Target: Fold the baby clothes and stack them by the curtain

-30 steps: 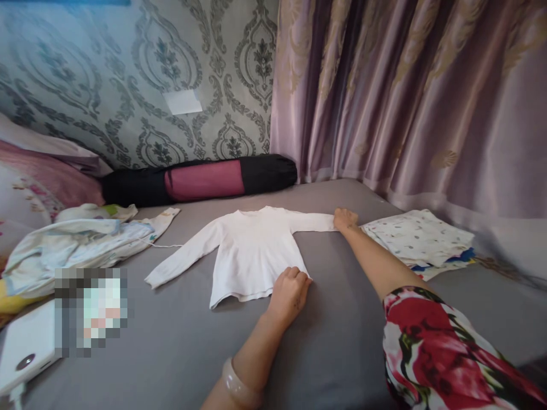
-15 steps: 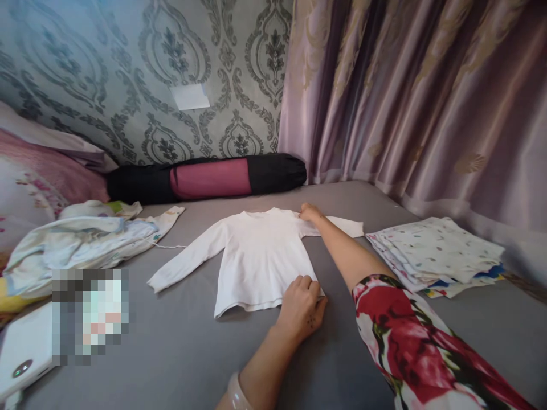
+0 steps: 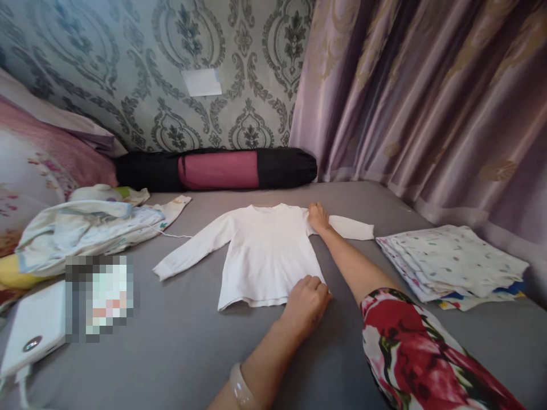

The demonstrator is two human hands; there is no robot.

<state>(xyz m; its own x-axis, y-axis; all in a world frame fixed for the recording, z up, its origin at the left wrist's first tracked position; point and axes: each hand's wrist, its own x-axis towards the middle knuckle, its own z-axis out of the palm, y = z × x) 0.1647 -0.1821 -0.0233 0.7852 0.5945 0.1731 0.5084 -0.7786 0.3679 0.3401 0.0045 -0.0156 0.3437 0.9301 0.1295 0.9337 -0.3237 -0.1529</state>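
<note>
Nearest, left hand point(image 3: 306, 306), bangle point(image 3: 243, 388) on the wrist, fingers curled closed on the near hem corner of a white long-sleeved top point(image 3: 265, 245), which lies spread flat mid-bed on a grey sheet point(image 3: 171, 353). Farther up, right hand point(image 3: 318, 217) is bunched closed on the same garment where shoulder meets sleeve, fingertips hidden; folded cloths point(image 3: 453, 259) lie stacked to its right, crumpled clothes point(image 3: 85, 233) off left. Beyond, a black-and-maroon roll point(image 3: 220, 171) lies along the patterned wall point(image 3: 128, 51), beside a mauve curtain point(image 3: 363, 102).
</note>
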